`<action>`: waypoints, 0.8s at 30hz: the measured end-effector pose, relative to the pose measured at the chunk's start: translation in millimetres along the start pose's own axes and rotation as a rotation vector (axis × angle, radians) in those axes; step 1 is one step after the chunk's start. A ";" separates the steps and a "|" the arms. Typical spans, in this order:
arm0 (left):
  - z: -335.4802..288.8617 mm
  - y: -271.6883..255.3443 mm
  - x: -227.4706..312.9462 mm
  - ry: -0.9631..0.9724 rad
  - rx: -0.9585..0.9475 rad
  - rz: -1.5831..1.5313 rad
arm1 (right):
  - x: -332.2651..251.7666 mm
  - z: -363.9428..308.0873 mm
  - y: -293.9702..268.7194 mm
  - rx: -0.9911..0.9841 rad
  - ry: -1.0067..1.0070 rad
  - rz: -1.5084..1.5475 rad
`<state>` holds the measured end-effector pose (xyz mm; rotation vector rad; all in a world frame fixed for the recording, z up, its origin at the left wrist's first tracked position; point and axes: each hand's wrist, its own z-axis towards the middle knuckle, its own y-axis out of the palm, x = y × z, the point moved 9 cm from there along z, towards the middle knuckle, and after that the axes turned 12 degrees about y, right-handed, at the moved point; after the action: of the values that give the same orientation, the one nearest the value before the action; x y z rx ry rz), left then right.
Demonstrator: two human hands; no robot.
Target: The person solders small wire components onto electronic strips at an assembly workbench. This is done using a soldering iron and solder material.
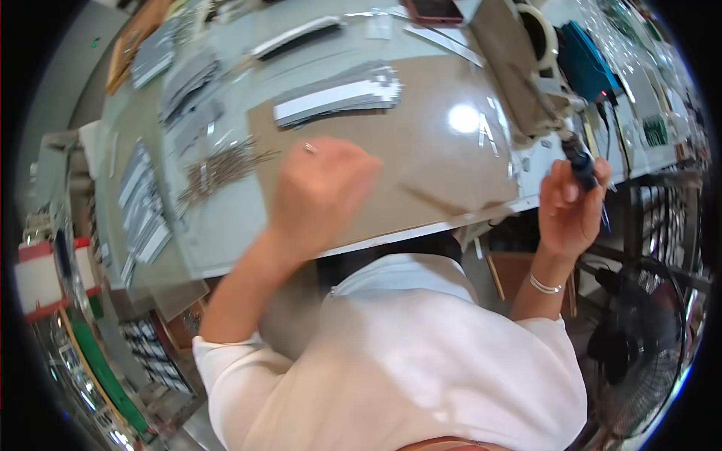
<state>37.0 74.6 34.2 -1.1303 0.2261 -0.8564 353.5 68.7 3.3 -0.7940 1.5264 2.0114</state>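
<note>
My left hand (323, 184), blurred by motion, is above the brown board (444, 165) on the table. Its fingers look curled in, and anything in them is hidden. A stack of thin grey and white strips (338, 96) lies on the board just beyond it. A bundle of thin brown wire-like pieces (218, 171) is to its left. At the table's right edge my right hand (571, 207) is closed around a dark blue tool with a cylindrical handle (580, 164). The tool's upper end points toward the beige stand; its exact kind cannot be made out.
More strip stacks lie at the left (143, 203) and back (297, 37). A phone (435, 10) is at the far edge. On the right stand a tape roll (538, 34), a teal box (590, 60) with a cable, and a black fan (639, 346) below the table.
</note>
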 end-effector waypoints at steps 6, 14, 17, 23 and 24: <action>41.6 26.1 -53.5 0.056 -0.116 0.168 | -0.8 19.6 42.4 -0.138 -0.103 -1.135; 46.0 33.7 -61.8 0.069 -0.143 0.210 | 18.6 19.1 26.3 -0.093 -0.275 -1.977; 41.2 32.3 -63.7 0.054 -0.111 0.191 | 29.6 16.6 29.5 -0.114 -0.298 -1.981; 44.5 30.5 -52.1 0.038 -0.103 0.181 | 37.5 -0.4 58.3 -0.127 -0.395 -1.591; 44.7 33.6 -42.8 0.074 -0.133 0.158 | 30.6 -6.0 54.3 -0.095 -0.434 -1.666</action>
<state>49.7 141.0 14.3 -1.1883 0.4332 -0.7517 295.4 50.1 17.6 -1.0082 0.1571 0.8146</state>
